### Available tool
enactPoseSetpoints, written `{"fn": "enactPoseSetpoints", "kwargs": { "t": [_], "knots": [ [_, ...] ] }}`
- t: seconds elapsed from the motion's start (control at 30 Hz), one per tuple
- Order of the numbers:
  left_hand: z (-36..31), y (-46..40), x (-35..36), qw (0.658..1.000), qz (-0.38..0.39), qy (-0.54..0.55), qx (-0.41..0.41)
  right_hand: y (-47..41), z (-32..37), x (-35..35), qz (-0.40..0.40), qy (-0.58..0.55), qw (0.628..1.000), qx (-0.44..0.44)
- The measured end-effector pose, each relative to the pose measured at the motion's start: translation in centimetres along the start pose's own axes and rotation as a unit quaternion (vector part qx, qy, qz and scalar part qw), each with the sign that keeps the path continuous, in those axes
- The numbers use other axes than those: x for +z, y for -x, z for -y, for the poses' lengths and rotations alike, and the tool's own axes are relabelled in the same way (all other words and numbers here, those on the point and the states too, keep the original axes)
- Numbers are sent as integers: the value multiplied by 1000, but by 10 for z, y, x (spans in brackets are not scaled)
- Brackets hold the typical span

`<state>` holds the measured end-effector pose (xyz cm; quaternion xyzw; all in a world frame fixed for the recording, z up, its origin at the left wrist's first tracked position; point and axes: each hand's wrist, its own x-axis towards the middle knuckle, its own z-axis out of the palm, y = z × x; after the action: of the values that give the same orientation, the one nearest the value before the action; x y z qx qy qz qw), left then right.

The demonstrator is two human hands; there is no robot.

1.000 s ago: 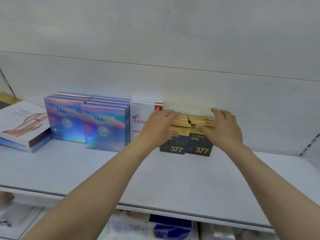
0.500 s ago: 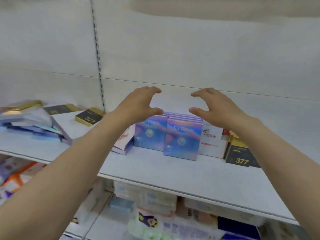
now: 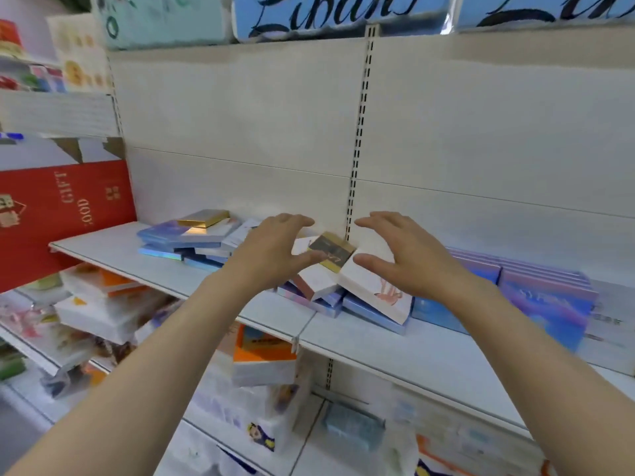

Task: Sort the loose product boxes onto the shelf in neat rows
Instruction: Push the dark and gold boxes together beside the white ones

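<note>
A small black-and-gold box lies tilted on top of a loose heap of white and blue boxes on the white shelf. My left hand hovers just left of it, fingers spread and curled. On the other side my right hand is spread the same way, over a white box. Neither hand holds anything. A second heap, topped by a gold box, lies further left. Upright holographic blue boxes stand in a row at the right.
A red gift box stands at the left end of the shelf. Lower shelves hold packaged goods, among them an orange-topped pack. A slotted upright runs down the back panel. Signs hang above.
Both hands left the row of black 377 boxes at the right, lifted open, and swung left. They now hover over the heap with the black-and-gold box.
</note>
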<state>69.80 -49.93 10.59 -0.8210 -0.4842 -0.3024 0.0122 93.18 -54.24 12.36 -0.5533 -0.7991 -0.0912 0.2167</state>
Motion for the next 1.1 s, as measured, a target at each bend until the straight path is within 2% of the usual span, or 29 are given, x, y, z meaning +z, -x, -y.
{"fn": "enactPoseSetpoints", "kwargs": {
  "t": [0.27, 0.5, 0.73, 0.87, 1.0, 1.1],
  "knots": [
    [158, -27, 0, 997, 9, -22, -70, -146, 40, 95, 13, -49, 999, -18],
    [291, -90, -8, 992, 29, -6, -126, -294, 52, 193, 133, -86, 986, 48],
    [392, -131, 18, 975, 36, 23, -218, -392, 105, 257, 203, -103, 974, 18],
    [427, -154, 34, 962, 63, 46, -261, -411, 118, 269, 230, -95, 968, 9],
    [452, -174, 49, 943, 105, 59, -310, -396, 102, 251, 188, -64, 976, 84],
    [459, -184, 55, 940, 106, 90, -312, -372, 87, 229, 179, -12, 964, 195]
  ]
}}
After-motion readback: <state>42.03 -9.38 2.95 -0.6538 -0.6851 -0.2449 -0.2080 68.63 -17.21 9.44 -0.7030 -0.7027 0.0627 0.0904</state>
